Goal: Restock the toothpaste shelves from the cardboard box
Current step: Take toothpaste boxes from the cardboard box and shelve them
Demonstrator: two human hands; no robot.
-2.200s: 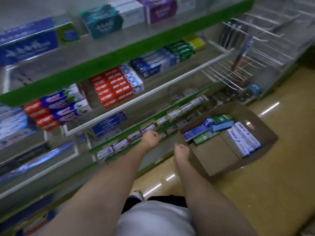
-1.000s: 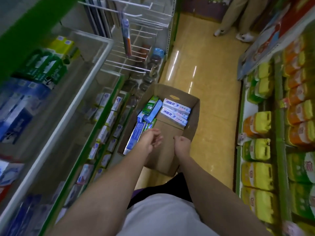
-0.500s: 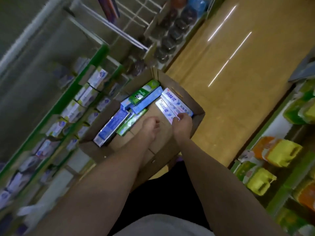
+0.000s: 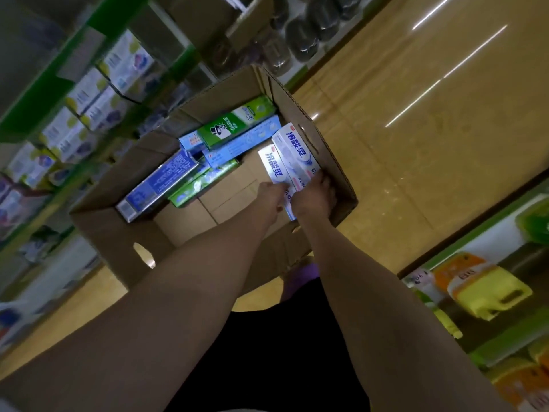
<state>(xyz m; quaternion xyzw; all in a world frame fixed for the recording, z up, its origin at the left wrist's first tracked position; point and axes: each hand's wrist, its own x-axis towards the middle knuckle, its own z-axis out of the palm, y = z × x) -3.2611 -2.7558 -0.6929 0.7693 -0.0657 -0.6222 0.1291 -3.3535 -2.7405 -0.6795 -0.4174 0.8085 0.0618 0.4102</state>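
Since half a second ago both hands have closed in: right hand (image 4: 315, 195) grips the white toothpaste cartons (image 4: 292, 157) in the cardboard box (image 4: 332, 162), left hand (image 4: 271, 195) touching their near end, grasp unclear; pick apparently starting.

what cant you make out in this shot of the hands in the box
Head view only:
- Near ends of the white toothpaste cartons: covered by the left hand and right hand.
- Fingertips: tucked under, so the grip is unclear.
- Shelf stock: motion-blurred, labels unreadable.
- Cardboard box near floor: behind the forearms.
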